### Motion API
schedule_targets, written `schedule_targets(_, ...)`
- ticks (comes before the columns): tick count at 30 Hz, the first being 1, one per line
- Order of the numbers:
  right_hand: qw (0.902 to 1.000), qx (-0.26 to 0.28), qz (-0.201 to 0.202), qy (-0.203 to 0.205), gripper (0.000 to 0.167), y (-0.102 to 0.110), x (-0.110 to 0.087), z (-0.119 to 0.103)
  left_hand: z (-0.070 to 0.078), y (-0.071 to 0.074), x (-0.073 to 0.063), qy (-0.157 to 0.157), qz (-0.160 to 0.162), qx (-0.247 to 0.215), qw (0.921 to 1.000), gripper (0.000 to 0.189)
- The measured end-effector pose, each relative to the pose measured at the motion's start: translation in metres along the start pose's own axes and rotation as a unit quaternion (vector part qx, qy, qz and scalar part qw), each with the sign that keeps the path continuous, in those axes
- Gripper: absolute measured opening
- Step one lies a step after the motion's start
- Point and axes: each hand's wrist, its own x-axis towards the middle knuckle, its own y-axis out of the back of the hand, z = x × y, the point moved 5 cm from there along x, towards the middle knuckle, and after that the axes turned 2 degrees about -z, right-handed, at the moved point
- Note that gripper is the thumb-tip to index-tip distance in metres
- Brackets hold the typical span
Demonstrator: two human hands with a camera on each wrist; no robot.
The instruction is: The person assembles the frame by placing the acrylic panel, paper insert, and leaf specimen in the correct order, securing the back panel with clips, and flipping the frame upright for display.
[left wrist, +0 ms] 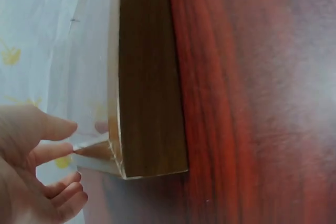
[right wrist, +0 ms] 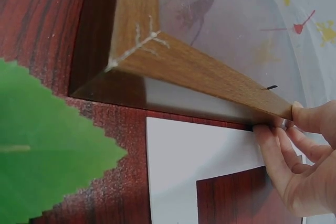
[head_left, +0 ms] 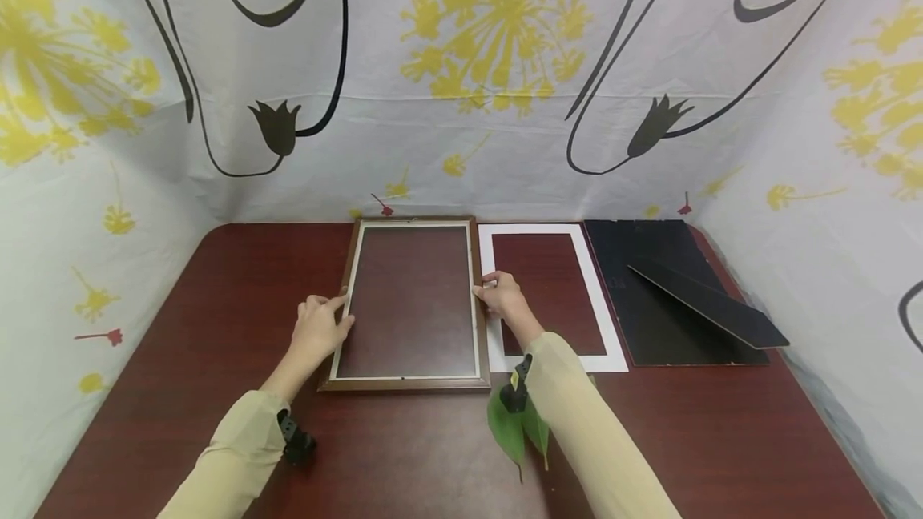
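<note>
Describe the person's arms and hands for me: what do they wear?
Long cream sleeves cover both arms. The left wrist device is black; the right wrist device is black with a small yellow mark. The left hand and right hand wear no gloves.

The brown, wood-look rectangular frame [head_left: 404, 385] lies on the bench [head_left: 411, 455], its short sides at the near and far ends. A pale inner edge borders its see-through, reflective pane [head_left: 411, 303]; whitish marks follow one corner joint.
</note>
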Motion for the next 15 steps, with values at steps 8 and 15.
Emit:
schedule_targets(8, 1.0, -0.005, -0.001, 0.002, 0.035, 0.002, -0.001, -0.002, -0.003, -0.001, 0.04, -0.021, -0.084, -0.069, 0.9939, 0.056)
schedule_targets(15, 1.0, 0.004, -0.008, -0.001, 0.036, 0.002, -0.003, 0.0, 0.004, -0.006, 0.064, -0.025, -0.127, -0.024, 0.9913, 0.059)
